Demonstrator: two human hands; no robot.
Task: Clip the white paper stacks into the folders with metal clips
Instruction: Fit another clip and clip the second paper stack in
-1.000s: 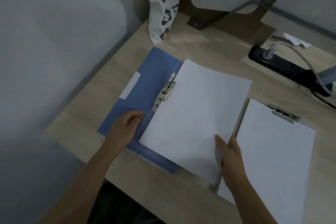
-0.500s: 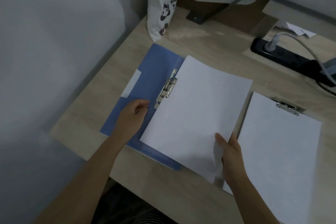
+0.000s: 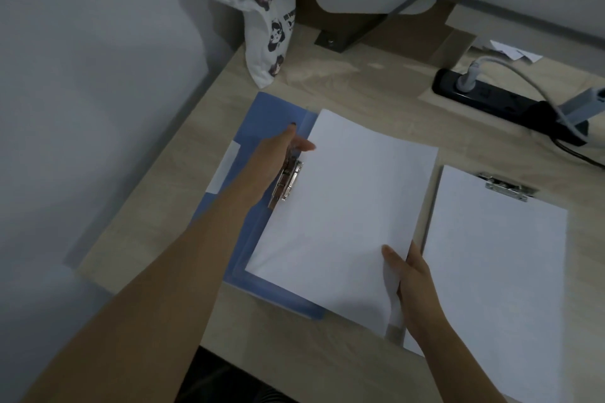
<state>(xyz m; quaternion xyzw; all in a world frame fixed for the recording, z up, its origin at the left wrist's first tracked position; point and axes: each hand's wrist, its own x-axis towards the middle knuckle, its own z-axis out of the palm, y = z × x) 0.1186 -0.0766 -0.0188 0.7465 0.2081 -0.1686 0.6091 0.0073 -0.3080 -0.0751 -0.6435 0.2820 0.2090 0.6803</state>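
Reaching across the open blue folder (image 3: 268,127), my left hand (image 3: 278,157) sits at the upper end of the metal clip (image 3: 288,183) on the folder's spine, fingers stretched forward and loosely spread, one fingertip resting on the left edge of the white paper stack (image 3: 343,206). Whether those fingers are pressing the clip's lever I cannot tell, since the hand covers that end. The stack lies on the folder's right half, its left edge tucked up against the clip and its near right corner hanging past the folder. My right hand (image 3: 415,278) pinches that near right corner, thumb on top of the sheets and the other fingers curled under the edge, lifting it slightly. Just to the right, a second white paper stack (image 3: 497,271) lies flat on the counter (image 3: 360,82) with its own metal clip (image 3: 505,187) closed across its top edge. At the back of the counter stands a white printed tote bag (image 3: 268,29), and on the far right lies a black power strip (image 3: 491,98) with a grey cable plugged in.
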